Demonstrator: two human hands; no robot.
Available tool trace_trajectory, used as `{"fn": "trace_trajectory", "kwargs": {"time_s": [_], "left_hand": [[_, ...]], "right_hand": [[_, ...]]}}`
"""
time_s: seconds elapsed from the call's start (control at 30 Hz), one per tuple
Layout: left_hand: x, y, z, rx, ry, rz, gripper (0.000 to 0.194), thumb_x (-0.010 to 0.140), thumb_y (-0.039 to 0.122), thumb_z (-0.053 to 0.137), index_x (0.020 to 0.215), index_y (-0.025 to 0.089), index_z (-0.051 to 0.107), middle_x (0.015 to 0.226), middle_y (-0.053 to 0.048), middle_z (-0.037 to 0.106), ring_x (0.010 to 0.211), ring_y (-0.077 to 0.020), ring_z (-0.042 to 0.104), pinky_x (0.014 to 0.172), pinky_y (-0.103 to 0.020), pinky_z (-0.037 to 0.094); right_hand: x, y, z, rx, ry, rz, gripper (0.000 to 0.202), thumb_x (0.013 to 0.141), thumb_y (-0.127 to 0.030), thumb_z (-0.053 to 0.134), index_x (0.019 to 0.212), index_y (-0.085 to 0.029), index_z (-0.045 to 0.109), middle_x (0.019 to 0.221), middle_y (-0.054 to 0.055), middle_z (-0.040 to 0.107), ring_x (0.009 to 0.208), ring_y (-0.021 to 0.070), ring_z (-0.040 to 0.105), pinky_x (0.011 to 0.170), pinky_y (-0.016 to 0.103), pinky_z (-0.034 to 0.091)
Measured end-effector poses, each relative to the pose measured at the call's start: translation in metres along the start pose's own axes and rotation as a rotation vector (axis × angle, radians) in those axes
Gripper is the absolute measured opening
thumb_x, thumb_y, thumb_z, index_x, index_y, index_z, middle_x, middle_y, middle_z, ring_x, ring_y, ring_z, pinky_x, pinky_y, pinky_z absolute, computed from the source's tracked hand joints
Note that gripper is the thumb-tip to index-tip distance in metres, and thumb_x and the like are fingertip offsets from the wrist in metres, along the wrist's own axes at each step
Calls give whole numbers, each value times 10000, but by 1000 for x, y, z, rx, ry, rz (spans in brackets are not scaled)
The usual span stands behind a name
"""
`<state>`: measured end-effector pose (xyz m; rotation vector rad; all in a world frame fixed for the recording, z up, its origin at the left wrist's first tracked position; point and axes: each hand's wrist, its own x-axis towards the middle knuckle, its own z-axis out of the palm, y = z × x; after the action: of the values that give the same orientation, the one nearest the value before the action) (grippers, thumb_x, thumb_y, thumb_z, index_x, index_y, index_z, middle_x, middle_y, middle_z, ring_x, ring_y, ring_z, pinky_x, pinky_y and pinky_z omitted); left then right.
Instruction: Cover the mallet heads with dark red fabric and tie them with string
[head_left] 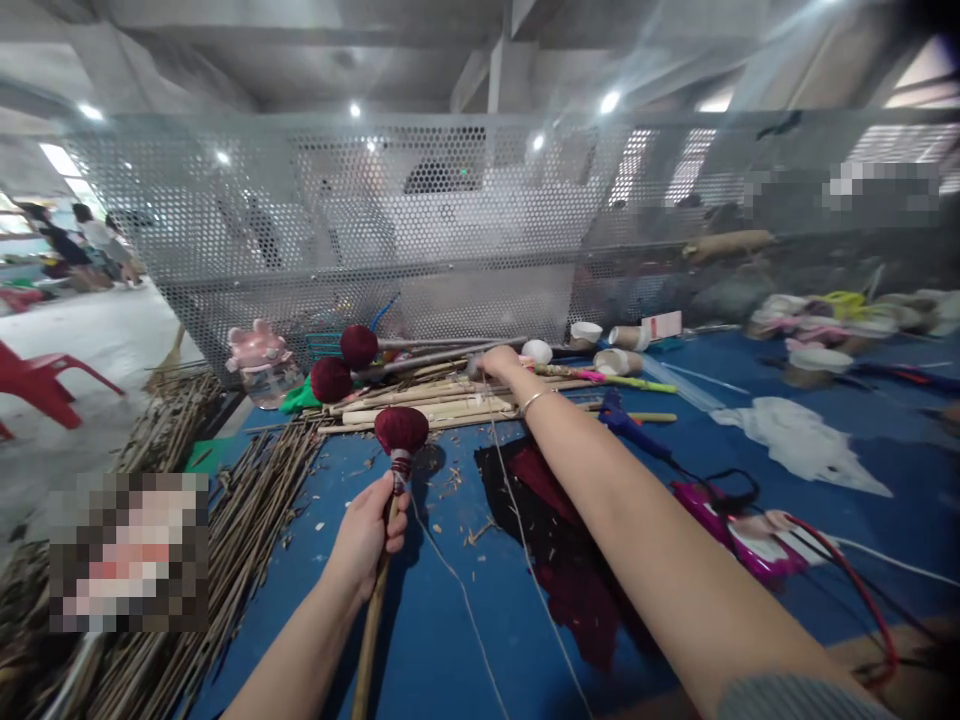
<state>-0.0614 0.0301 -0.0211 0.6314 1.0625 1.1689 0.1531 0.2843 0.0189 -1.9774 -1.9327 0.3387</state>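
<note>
My left hand [371, 530] is wrapped around the wooden handle of a mallet [402, 430] with a dark red, cloth-covered head. Pale string [465, 590] is wound around its neck and trails down across the blue table. My right hand [499, 364] reaches far forward over the sticks [420, 405], fingers closed at a small greyish thing too blurred to name. Another length of string runs down from beside that hand. Two more dark red mallet heads [359, 346] lie at the back left. Dark red and black cloth [540, 520] lies beneath my right forearm.
Bundled thin twigs [255, 500] line the left edge. A pink lidded jar [262, 365] stands before the perforated metal screen [450, 230]. To the right are a blue glue gun [630, 430], a magenta device [750, 535] with cables, a white plastic bag [810, 440] and paper cups [619, 362].
</note>
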Motion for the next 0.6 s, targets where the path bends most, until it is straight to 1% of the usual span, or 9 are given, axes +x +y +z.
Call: {"fn": "trace_trajectory", "kwargs": {"time_s": [0.07,0.13,0.2,0.3,0.37,0.43,0.5,0.6], "left_hand": [[0,0,1,6,2,-6,350,716,466,605,725,145,464,605,51,434,374,6,262,303,-112,167],[-1,1,1,10,0,-10,358,707,472,611,720,148,458,602,51,435,375,5,261,304,-114,167],[-2,1,2,15,-3,-14,367,701,478,612,704,147,454,588,54,425,372,5,251,303,-116,164],[-2,1,1,17,0,-10,373,692,477,621,691,143,454,577,56,418,372,6,246,303,-117,164],[-1,0,1,11,8,1,366,687,467,628,700,144,456,589,53,430,376,4,259,304,-117,168],[-1,0,1,8,13,4,356,692,461,626,718,147,460,598,51,438,377,3,268,305,-116,171],[0,0,0,6,13,3,349,702,461,617,727,150,460,596,53,438,377,1,270,304,-115,171],[0,0,0,0,6,5,357,704,467,613,704,150,448,593,54,438,377,1,271,303,-116,175]], "right_hand": [[10,-7,-14,107,44,-2,251,792,-230,526,906,-64,677,826,137,688,716,165,619,580,218,436],[15,-14,-28,232,88,-7,275,841,-217,446,959,-85,657,799,99,688,554,105,565,487,197,402],[17,-21,-42,344,128,-31,283,859,-225,421,992,-99,638,810,80,683,462,65,495,426,179,356],[16,-30,-63,478,197,-82,258,861,-253,438,972,-117,628,863,72,669,443,37,450,402,157,318],[16,-36,-78,594,258,-139,214,845,-245,471,902,-112,629,862,73,656,457,35,453,400,153,310],[15,-41,-91,711,302,-213,161,821,-225,508,816,-109,620,817,65,640,468,44,464,396,155,308],[13,-46,-105,796,318,-280,138,815,-224,521,760,-121,594,783,49,621,484,52,480,400,157,321],[6,-54,-124,949,321,-370,141,845,-258,488,767,-155,544,836,29,609,549,58,519,439,160,375]]}}
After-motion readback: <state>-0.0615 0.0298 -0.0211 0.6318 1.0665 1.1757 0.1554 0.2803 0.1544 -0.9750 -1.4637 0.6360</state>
